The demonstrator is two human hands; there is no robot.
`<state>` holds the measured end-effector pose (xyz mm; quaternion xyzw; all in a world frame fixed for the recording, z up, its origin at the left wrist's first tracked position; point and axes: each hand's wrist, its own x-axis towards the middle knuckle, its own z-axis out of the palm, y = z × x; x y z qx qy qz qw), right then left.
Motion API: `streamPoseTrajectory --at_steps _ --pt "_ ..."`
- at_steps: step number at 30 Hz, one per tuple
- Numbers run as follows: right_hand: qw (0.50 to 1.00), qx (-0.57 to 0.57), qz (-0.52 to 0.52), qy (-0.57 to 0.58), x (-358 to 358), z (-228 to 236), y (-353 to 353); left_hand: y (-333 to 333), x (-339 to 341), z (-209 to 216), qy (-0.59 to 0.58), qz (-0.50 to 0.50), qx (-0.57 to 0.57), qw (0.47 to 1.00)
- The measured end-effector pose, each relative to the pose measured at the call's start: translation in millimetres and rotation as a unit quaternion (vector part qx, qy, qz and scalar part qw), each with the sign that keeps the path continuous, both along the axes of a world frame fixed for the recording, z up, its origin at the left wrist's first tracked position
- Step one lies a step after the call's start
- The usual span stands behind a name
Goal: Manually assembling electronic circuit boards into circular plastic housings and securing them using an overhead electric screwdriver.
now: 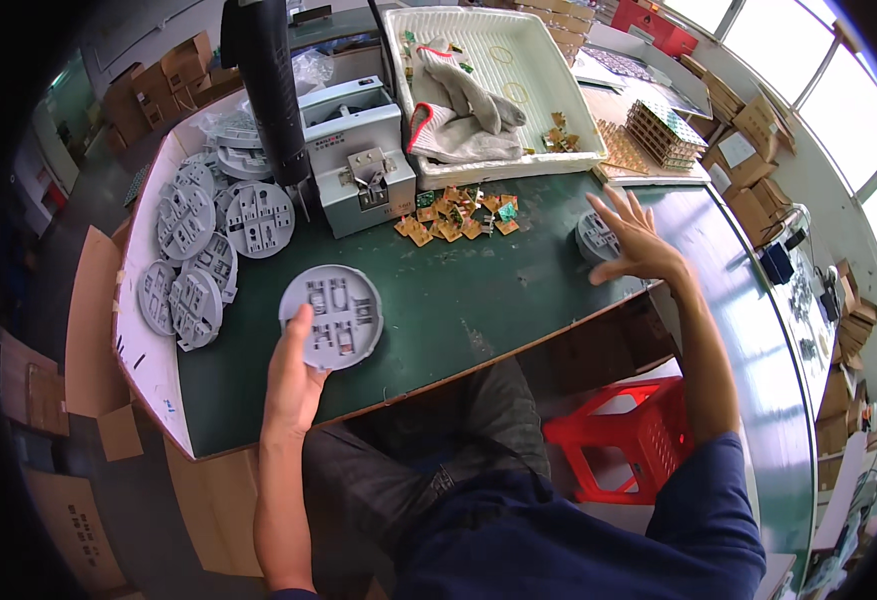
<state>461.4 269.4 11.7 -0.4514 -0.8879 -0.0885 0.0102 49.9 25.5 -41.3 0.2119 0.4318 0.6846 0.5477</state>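
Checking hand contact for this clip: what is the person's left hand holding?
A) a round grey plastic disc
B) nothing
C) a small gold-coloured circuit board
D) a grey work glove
A: the left hand grips the lower edge of a round grey plastic disc over the green table, with the thumb laid on its face.

Grey parts on green mat

My left hand (pixel 293 385) holds a pale grey round plate (pixel 332 316) w/ darker slots; bench top (pixel 478 290) dark green, small boards (pixel 455 214) mustard w/ green bits, tray (pixel 568 70) white, stool (pixel 623 445) red, my sleeve (pixel 703 520) navy.
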Motion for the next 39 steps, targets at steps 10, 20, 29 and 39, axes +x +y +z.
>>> streamPoseTrajectory --at_steps 10,20,29,39 --pt "0.976 0.000 0.073 0.203 -122 -56 21 24 20 -9 0.501 0.086 -0.066 0.858" --pt "0.924 0.026 0.084 0.372 -132 -61 7 18 5 -23 0.586 0.157 0.014 0.795" --pt "0.853 -0.122 0.033 0.506 -147 -34 -18 -11 25 4 0.647 0.159 -0.101 0.739" --pt "0.489 -0.570 0.199 0.629 -177 -32 -83 -39 43 43 0.626 0.085 -0.032 0.774"
